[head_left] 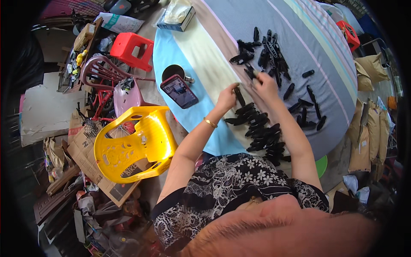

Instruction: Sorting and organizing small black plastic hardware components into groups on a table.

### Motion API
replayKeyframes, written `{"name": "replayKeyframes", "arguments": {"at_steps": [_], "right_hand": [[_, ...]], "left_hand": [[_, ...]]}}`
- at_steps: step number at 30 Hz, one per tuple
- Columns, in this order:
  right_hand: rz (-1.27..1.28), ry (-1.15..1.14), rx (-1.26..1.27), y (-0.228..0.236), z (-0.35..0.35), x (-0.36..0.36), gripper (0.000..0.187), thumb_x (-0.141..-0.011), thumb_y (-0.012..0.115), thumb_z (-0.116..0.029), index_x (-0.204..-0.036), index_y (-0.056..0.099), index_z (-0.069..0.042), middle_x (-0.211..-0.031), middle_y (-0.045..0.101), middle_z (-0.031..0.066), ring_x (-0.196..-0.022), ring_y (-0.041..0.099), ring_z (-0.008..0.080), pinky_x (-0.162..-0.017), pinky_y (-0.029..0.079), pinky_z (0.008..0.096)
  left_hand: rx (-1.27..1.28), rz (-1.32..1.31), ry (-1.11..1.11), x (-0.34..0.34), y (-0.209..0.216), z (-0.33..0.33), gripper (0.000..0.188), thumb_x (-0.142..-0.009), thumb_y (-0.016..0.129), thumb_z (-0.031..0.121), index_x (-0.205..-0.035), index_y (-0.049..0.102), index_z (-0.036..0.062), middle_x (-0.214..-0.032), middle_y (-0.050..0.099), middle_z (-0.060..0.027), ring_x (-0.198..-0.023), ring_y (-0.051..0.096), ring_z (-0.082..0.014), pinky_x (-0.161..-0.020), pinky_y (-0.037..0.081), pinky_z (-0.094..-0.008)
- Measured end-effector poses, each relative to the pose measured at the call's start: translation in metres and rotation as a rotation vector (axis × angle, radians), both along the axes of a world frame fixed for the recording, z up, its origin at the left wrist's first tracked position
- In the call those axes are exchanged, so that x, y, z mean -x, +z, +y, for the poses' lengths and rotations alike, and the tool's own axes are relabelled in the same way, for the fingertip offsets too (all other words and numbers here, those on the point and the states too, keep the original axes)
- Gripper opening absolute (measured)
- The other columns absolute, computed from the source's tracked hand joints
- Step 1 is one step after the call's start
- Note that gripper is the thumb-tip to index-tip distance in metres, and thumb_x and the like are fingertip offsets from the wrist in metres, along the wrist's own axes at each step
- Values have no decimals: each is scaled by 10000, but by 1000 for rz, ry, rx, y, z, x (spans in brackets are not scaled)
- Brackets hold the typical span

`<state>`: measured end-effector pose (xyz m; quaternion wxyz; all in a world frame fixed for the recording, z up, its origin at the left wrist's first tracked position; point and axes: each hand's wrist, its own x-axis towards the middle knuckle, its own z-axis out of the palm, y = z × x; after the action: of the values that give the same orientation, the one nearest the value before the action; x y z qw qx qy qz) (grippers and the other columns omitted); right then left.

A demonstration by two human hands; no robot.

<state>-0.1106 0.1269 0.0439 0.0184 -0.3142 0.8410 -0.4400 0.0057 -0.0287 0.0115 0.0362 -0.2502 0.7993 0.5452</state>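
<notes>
My left hand (pixel 227 98) pinches one end of a slim black piece (pixel 239 97) over the striped cloth. My right hand (pixel 265 87) has its fingertips closed at a small dark piece (pixel 249 73), beside the far heap. That heap of black elongated pieces (pixel 274 53) lies loosely jumbled beyond my hands. Nearer to me, between my forearms, similar black pieces (pixel 261 130) lie side by side in an overlapping row. Several loose black pieces (pixel 315 103) are scattered to the right of my right forearm. Their exact kind is too small to tell.
A round table (pixel 214 55) has a striped cloth. On its left are a phone (pixel 180 92), a dark mug (pixel 173 72) and a boxed package (pixel 176 19). A yellow chair (pixel 158 132), pink chair (pixel 126 96) and red stool (pixel 132 49) stand left; brown sacks (pixel 366 132) stand right.
</notes>
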Motion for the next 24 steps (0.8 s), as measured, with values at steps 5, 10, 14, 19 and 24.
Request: {"name": "replayKeyframes", "arguments": {"at_steps": [5, 10, 14, 19, 24], "right_hand": [[50, 254, -230, 6, 33, -50, 242, -703, 602, -103, -936, 595, -37, -868, 611, 112, -855, 586, 282, -815, 416, 383], [323, 235, -206, -1, 32, -58, 234, -674, 626, -75, -903, 591, -48, -901, 604, 79, -877, 576, 246, -848, 395, 395], [388, 337, -195, 0, 26, -49, 257, -643, 637, -45, -896, 595, -58, -891, 603, 67, -873, 575, 235, -835, 400, 384], [361, 390, -234, -2, 22, -43, 233, -646, 630, -36, -876, 605, -63, -854, 593, 54, -874, 569, 222, -812, 407, 368], [425, 465, -260, 7, 16, -34, 138, -668, 607, -46, -804, 615, -63, -788, 582, 45, -841, 551, 222, -782, 413, 361]], "left_hand": [[515, 262, -284, -9, 20, -7, 370, -690, 583, 20, -1034, 642, 143, -1071, 504, -164, -909, 542, -339, -792, 475, -399], [661, 306, -324, -12, 16, -5, 247, -671, 629, 64, -914, 652, 105, -980, 552, -120, -873, 542, -315, -777, 471, -382], [615, 253, -267, -18, 17, 0, 159, -661, 640, 78, -820, 650, 67, -847, 584, -102, -849, 537, -312, -748, 466, -385], [592, 299, -220, -23, 17, 1, 136, -653, 642, 73, -788, 649, 56, -812, 578, -108, -836, 537, -312, -742, 464, -386], [554, 364, -227, -25, 12, -7, 139, -635, 652, 68, -773, 648, 53, -781, 563, -106, -811, 533, -306, -732, 460, -386]]}}
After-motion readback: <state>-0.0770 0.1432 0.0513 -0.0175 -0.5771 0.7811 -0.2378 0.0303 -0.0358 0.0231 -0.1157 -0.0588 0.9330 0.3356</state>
